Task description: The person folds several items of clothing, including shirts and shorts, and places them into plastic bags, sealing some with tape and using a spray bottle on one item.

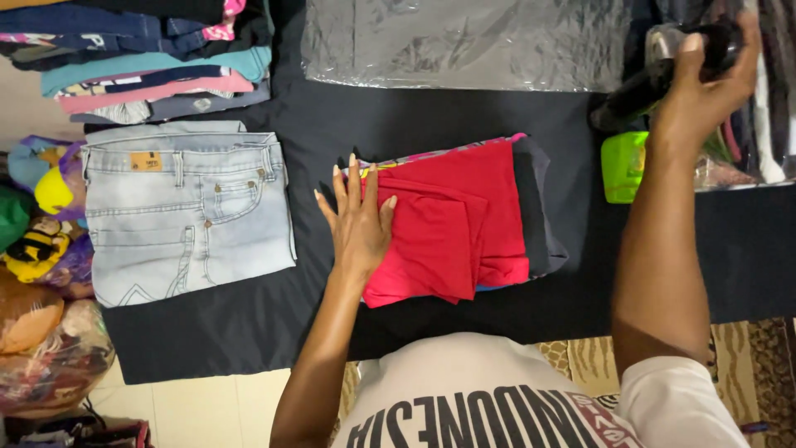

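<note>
My left hand [360, 217] lies flat, fingers apart, on the left end of a folded red garment [452, 224]. The red piece tops a small pile with a dark grey garment [541, 207] showing at its right side. My right hand [701, 81] is raised at the far right and grips a black handheld appliance [655, 79] with a clear part near its top. All of this rests on a black cloth [373, 124] spread over the surface.
Folded light blue jeans [186, 211] lie to the left. A stack of folded clothes [153, 54] sits at the back left, a clear plastic-wrapped grey garment [464, 41] at the back, a green container [623, 166] at right. Soft toys and bags [37, 249] crowd the left edge.
</note>
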